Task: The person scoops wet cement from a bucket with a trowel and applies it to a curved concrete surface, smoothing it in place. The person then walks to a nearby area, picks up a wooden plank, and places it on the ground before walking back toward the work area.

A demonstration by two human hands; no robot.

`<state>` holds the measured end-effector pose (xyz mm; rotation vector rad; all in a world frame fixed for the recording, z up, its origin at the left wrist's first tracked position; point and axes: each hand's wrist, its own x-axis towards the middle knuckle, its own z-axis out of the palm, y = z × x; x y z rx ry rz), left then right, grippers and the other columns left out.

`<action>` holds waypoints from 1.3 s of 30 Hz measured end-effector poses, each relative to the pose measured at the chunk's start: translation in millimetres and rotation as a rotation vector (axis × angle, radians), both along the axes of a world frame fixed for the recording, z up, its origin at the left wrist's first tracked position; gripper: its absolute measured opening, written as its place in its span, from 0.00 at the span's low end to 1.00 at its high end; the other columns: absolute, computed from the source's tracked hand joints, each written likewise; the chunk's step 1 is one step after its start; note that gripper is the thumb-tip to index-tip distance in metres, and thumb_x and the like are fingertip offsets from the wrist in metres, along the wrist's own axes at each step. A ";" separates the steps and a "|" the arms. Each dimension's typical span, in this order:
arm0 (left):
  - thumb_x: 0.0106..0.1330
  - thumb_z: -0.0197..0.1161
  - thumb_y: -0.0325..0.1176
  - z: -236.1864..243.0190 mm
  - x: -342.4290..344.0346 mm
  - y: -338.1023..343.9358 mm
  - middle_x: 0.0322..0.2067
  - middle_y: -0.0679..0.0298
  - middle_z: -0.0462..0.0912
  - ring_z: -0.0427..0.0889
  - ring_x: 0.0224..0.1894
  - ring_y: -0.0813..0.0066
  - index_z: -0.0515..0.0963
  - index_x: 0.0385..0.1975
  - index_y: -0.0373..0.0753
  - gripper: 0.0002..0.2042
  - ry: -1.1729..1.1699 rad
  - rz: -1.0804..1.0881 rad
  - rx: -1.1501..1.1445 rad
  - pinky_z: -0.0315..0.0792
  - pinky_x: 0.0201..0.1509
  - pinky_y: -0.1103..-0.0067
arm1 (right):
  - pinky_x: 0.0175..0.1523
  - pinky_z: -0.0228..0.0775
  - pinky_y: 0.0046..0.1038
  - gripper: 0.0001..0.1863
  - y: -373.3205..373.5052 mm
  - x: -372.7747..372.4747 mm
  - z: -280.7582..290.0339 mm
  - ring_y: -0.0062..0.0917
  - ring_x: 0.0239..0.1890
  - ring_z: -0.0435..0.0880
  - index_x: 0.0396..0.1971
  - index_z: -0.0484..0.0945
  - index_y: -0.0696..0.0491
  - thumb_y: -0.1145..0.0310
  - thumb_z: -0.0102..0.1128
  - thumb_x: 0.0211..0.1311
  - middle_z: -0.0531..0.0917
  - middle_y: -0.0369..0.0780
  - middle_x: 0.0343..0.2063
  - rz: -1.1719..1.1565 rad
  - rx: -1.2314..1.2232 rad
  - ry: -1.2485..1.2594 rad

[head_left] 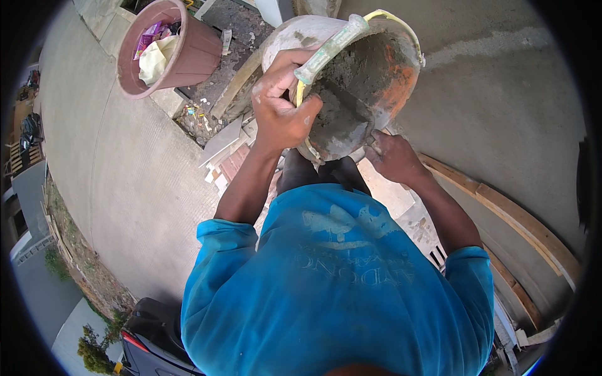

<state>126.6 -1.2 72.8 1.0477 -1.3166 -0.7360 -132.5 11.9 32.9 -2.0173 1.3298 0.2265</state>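
A bucket (pixel 401 62) smeared with grey cement hangs tilted in front of me, its mouth facing up toward me. Wet grey mortar (pixel 338 119) coats its inside, with an orange patch on the right wall. Its yellow wire handle with a pale green grip (pixel 332 50) arches over the mouth. My left hand (pixel 282 103) is closed on the bucket's left rim beside the handle, thumb inside. At the lower right rim, my right hand (pixel 396 156) has its fingers curled closed; whether they hold the rim or a tool there is hidden.
A pinkish-brown tub (pixel 194 59) with rubbish in it stands at the upper left, near a low kerb. Long wooden boards (pixel 501 210) run along the right beside a grey cement surface (pixel 495 94). Broken tile pieces (pixel 235 163) lie below the bucket. A dark car (pixel 153 338) is at lower left.
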 end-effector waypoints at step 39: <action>0.44 0.58 0.22 17.2 -40.1 10.5 0.43 0.60 0.80 0.77 0.44 0.75 0.79 0.42 0.26 0.21 0.039 -0.008 0.093 0.67 0.53 0.80 | 0.15 0.62 0.24 0.14 16.4 -12.0 5.9 0.20 0.11 0.70 0.24 0.67 0.57 0.64 0.51 0.65 0.69 0.36 0.14 -0.330 0.977 -0.598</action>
